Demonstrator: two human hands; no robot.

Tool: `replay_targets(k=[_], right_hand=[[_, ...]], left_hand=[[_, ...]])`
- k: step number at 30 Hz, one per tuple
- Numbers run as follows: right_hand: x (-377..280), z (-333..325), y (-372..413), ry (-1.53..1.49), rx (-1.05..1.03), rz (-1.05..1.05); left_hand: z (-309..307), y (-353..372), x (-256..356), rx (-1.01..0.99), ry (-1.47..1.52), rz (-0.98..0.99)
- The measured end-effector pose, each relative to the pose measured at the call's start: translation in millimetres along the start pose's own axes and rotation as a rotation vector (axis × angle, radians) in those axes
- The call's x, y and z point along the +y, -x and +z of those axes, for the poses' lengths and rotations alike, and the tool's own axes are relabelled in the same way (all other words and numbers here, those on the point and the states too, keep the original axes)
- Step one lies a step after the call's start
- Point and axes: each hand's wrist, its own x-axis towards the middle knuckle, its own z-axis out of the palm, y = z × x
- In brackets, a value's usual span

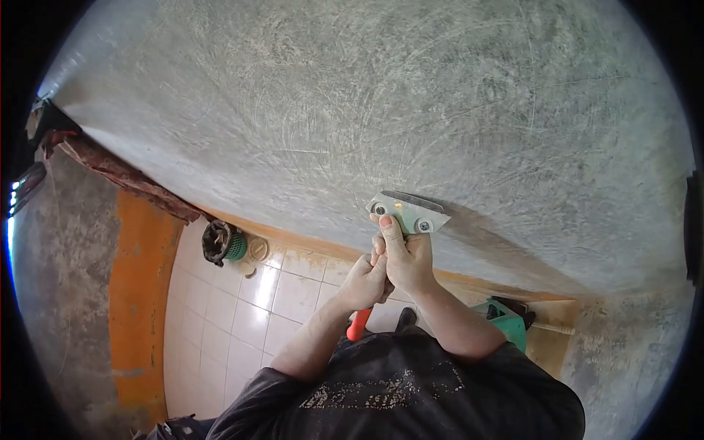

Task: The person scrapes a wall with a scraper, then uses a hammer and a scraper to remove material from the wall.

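Note:
Both of my hands are on a wall scraper (pixel 401 207) with a wide metal head, two screws and a red handle. My right hand (pixel 405 258) grips it just below the head, with the thumb pressed along the front. Lower down, my left hand (pixel 361 284) is wrapped around the handle, and the handle's red end sticks out beneath it. The scraper's blade edge is at the scuffed grey wall (pixel 330 95); whether it touches cannot be made out exactly. Scratches and pale swirl marks cover the wall.
A green basket with a dark liner (pixel 233 244) stands on the white tiled floor (pixel 220 323) by the wall's foot. Beside it lies a round beige lid-like object (pixel 258 249). A green object (pixel 506 319) is low at right. An orange band (pixel 139 293) marks the left wall.

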Motion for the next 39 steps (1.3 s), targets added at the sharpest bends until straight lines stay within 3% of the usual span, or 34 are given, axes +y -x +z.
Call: replay_targets(k=[4, 10, 13, 17, 20, 25, 28, 32, 39], right_hand=[[-2.5, -3.2, -2.8, 0.006, -0.061, -0.029], [-20.6, -3.8, -13.6, 0.393, -0.197, -0.094], [-2.6, -7.2, -7.7, 0.168, -0.117, -0.180], [-14.2, -5.7, -10.9, 0.163, -0.162, -0.045], [-22.5, 3.7, -14.0, 0.104, -0.124, -0.163], [-3.8, -4.6, 0.0, 0.069, -0.022, -0.018], [-22.9, 1.1, -6.6, 0.128, -0.100, -0.060], [-37.1, 8.0, -6.0, 0.095, -0.112, -0.079], [-23.5, 5.2, -5.9, 0.142, -0.068, 0.005]], left_hand=[[6.1, -6.4, -4.0, 0.119, -0.093, 0.101], [11.4, -2.1, 15.3, 0.115, -0.069, 0.157], [3.6, -0.2, 1.9, 0.055, -0.067, -0.013], [5.6, -2.5, 4.8, 0.098, 0.033, 0.068], [-5.3, -6.8, 9.9, 0.003, -0.106, 0.099], [8.5, -0.7, -7.3, 0.095, 0.053, 0.011], [17.5, 3.4, 18.4, 0.156, -0.028, 0.075], [2.2, -1.2, 12.6, 0.019, 0.029, 0.134], [5.4, 3.7, -26.1, -0.002, 0.193, 0.194]])
